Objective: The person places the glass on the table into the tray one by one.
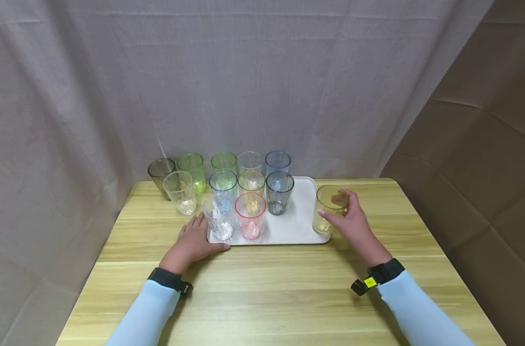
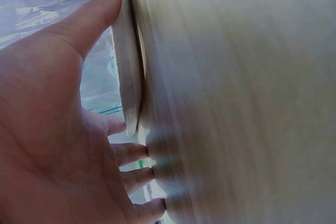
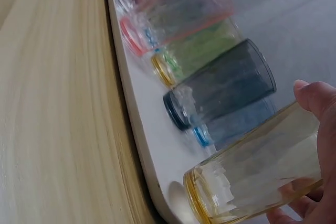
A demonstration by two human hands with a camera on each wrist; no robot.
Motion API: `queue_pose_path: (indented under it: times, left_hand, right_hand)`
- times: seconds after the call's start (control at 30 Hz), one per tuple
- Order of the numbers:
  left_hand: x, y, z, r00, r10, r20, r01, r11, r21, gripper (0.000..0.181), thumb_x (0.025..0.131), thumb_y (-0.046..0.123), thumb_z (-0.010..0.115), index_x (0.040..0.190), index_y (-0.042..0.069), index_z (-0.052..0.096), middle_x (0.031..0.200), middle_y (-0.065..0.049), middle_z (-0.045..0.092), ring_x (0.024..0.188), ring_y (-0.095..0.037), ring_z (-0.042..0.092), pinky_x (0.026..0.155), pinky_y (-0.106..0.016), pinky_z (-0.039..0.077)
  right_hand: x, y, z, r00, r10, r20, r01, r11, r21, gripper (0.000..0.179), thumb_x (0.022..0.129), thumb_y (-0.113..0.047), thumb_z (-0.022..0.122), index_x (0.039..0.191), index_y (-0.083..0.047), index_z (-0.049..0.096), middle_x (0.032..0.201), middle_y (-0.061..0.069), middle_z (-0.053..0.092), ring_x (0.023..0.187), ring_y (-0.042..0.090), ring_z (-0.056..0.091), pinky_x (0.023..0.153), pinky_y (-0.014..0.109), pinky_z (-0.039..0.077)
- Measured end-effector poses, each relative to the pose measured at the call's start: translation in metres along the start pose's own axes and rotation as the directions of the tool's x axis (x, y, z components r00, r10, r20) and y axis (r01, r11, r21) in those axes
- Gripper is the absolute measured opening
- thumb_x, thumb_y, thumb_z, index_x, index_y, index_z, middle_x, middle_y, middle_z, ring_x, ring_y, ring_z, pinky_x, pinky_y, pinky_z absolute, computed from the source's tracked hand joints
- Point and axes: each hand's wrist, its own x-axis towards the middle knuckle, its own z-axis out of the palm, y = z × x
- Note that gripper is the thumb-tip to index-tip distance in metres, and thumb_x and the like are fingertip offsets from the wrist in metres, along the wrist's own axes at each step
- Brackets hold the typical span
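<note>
My right hand (image 1: 353, 220) grips a yellow-tinted glass (image 1: 327, 226) over the right end of a white tray (image 1: 298, 226), thumb on the near side and fingers round the far side. The glass is upright; in the right wrist view its amber base (image 3: 195, 195) is close to the tray surface, and contact is unclear. My left hand (image 1: 196, 240) rests at the tray's front left corner. Its thumb (image 2: 97, 17) touches the front rim and the other fingers reach along the left side, fairly straight. Close to it stand a clear glass (image 1: 223, 229) and a red-rimmed pink glass (image 1: 251, 226).
Also on the tray are a dark grey glass (image 1: 280, 194), a blue-rimmed glass (image 1: 222, 185), a yellow one (image 1: 251, 182) and several behind. Left of the tray, on the wooden table (image 1: 271, 293), stand a smoky glass (image 1: 160, 175), a green glass (image 1: 193, 170) and a clear glass (image 1: 180, 190).
</note>
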Motion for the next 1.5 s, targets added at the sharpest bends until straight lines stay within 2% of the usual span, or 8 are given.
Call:
queue_pose_path:
  times: [0.17,0.37,0.57,0.7,1.1,1.5]
  left_hand:
    - [0.0,0.001,-0.002,1.0,-0.002,0.005,0.002,1.0,0.0,0.13,0.076,0.081,0.07,0.165,-0.001,0.023,0.169,-0.027,0.017,0.152,-0.048,0.013,0.122,-0.067,0.015]
    - [0.0,0.0,-0.002,1.0,0.0,0.005,0.0,1.0,0.0,0.129,0.076,0.08,0.07,0.164,-0.002,0.023,0.169,-0.027,0.017,0.152,-0.049,0.013,0.122,-0.067,0.015]
    - [0.001,0.0,0.0,1.0,-0.004,0.009,0.004,1.0,0.003,0.13,0.076,0.081,0.069,0.165,-0.002,0.023,0.169,-0.027,0.017,0.152,-0.048,0.013,0.122,-0.067,0.015]
    - [0.001,-0.001,0.001,1.0,-0.005,0.012,0.005,1.0,-0.001,0.13,0.076,0.081,0.07,0.165,-0.002,0.022,0.169,-0.027,0.017,0.152,-0.049,0.012,0.122,-0.066,0.015]
    - [0.002,0.0,0.0,1.0,-0.011,0.014,0.011,1.0,0.01,0.129,0.077,0.081,0.069,0.164,-0.002,0.023,0.169,-0.027,0.017,0.152,-0.049,0.013,0.122,-0.066,0.015]
    - [0.001,0.0,-0.001,1.0,-0.008,0.011,0.008,1.0,0.002,0.129,0.077,0.078,0.071,0.164,-0.003,0.023,0.168,-0.028,0.017,0.152,-0.049,0.013,0.121,-0.067,0.015]
  right_hand:
    - [-0.002,-0.008,0.017,0.999,-0.019,0.034,0.018,1.0,0.015,0.098,0.087,-0.044,0.083,0.157,-0.005,0.028,0.147,0.018,0.052,0.137,0.033,0.045,0.11,0.056,0.036]
    - [-0.005,-0.023,0.048,0.994,-0.072,0.081,0.069,0.997,0.046,0.097,0.084,-0.046,0.085,0.155,-0.008,0.032,0.145,0.014,0.054,0.133,0.029,0.048,0.107,0.053,0.039]
    - [-0.007,-0.036,0.076,0.989,-0.067,0.134,0.059,0.997,0.058,0.099,0.079,-0.054,0.086,0.154,-0.015,0.034,0.143,0.007,0.054,0.131,0.027,0.048,0.106,0.053,0.04]
    - [-0.008,-0.043,0.087,0.986,-0.077,0.147,0.068,0.996,0.063,0.097,0.078,-0.054,0.087,0.152,-0.018,0.035,0.143,0.005,0.052,0.131,0.023,0.047,0.107,0.054,0.041]
    - [-0.008,-0.04,0.096,0.986,-0.042,0.161,0.033,0.998,0.063,0.093,0.079,-0.043,0.089,0.151,-0.016,0.036,0.146,0.009,0.05,0.135,0.024,0.044,0.112,0.057,0.039]
    - [-0.01,-0.033,0.102,0.988,-0.047,0.146,0.036,0.997,0.073,0.096,0.078,-0.047,0.089,0.152,-0.016,0.035,0.147,0.01,0.05,0.139,0.026,0.041,0.115,0.058,0.036]
